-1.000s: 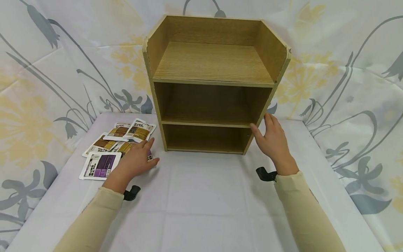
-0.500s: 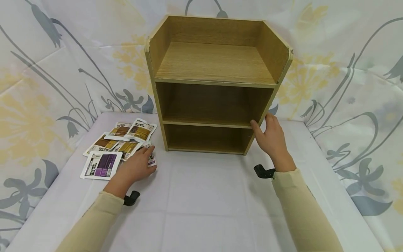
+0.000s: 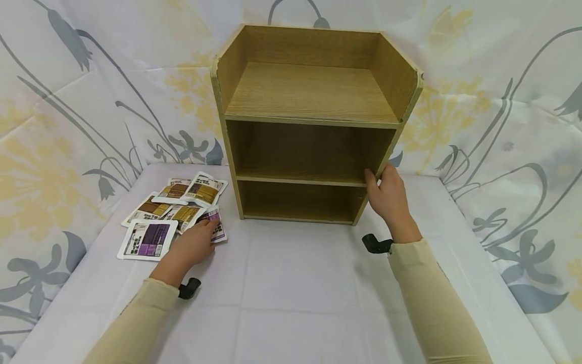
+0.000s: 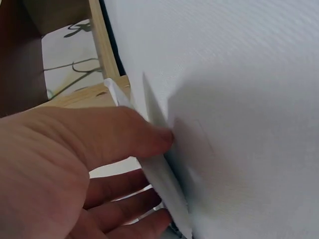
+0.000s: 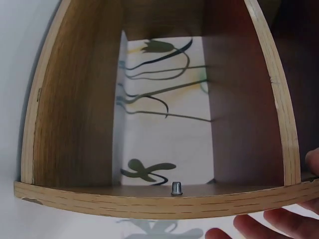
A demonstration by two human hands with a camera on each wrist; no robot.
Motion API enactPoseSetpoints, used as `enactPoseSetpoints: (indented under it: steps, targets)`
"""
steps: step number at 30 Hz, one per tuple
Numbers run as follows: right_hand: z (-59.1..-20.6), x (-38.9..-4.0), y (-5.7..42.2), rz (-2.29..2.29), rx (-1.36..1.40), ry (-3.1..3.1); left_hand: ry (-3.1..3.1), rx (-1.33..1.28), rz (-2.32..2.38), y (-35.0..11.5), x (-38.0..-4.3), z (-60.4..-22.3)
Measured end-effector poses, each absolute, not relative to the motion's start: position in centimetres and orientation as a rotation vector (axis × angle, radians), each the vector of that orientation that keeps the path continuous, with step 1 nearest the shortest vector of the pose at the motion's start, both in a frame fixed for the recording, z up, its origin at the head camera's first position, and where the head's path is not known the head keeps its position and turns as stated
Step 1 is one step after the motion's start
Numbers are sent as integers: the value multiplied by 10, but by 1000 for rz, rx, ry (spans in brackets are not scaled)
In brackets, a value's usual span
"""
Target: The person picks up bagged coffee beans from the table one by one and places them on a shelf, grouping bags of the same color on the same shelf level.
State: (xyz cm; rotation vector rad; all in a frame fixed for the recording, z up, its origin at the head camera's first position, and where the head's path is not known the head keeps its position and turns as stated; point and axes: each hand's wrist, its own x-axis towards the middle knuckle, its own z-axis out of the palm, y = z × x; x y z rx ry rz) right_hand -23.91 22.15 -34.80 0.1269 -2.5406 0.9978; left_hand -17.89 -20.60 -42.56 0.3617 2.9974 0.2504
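Note:
My left hand (image 3: 192, 248) pinches a flat white pouch with a purple label (image 3: 219, 231), at the near right of a group of pouches. In the left wrist view the thumb lies on one face of the pouch (image 4: 168, 191) and the fingers are behind it, with the pouch tilted on edge by the white cloth. My right hand (image 3: 390, 198) grips the right side panel of a small wooden shelf unit (image 3: 313, 93), thumb at the front edge near the middle board. In the right wrist view its fingertips (image 5: 249, 226) show outside the panel (image 5: 149, 204).
Several more pouches with brown and yellow labels (image 3: 202, 191) overlap left of the shelf unit, and another purple-labelled pouch (image 3: 147, 239) lies in front. White cloth (image 3: 300, 283) covers the table. Floral fabric (image 3: 500, 126) hangs behind and at both sides. A metal peg (image 5: 176, 188) sticks up inside the panel.
My left hand has lowered from over the pouches and closed its fingers on the purple-labelled one at the right. My right hand has shifted slightly and closed more on the shelf unit's side.

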Motion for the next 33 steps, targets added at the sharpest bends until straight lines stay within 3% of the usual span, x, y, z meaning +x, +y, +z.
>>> enactPoseSetpoints:
  steps: [33]
  targets:
    - [-355,-241,222,948,134,-2560,3205,387,221,-199,-173,-396]
